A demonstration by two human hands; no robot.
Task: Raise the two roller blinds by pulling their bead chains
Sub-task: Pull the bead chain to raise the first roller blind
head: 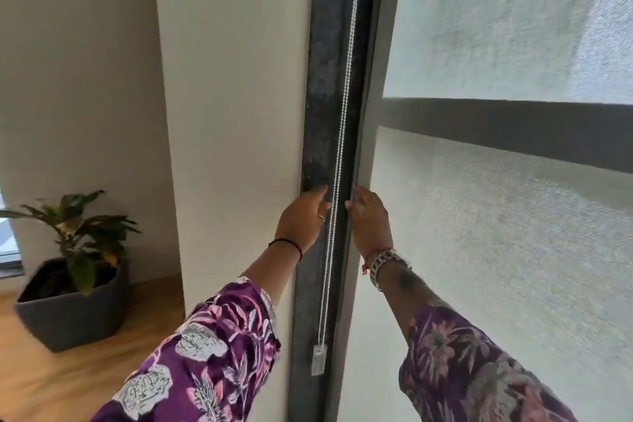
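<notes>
A white bead chain [342,134] hangs as a double strand down the dark window frame [322,96] and ends in a clear plastic weight [318,360]. The pale translucent roller blind [496,233] covers the window to its right; a dark horizontal bar shows through it. My left hand [301,221] reaches up just left of the chain, fingertips on the frame and close to the strands. My right hand [370,221] is just right of the chain, fingertips at the blind's left edge. Neither hand is closed around the chain. Only one blind is in view.
A white wall pillar [236,113] stands left of the frame. A leafy plant in a dark grey pot [73,305] sits on the wooden floor [41,380] at the lower left, beside a grey wall.
</notes>
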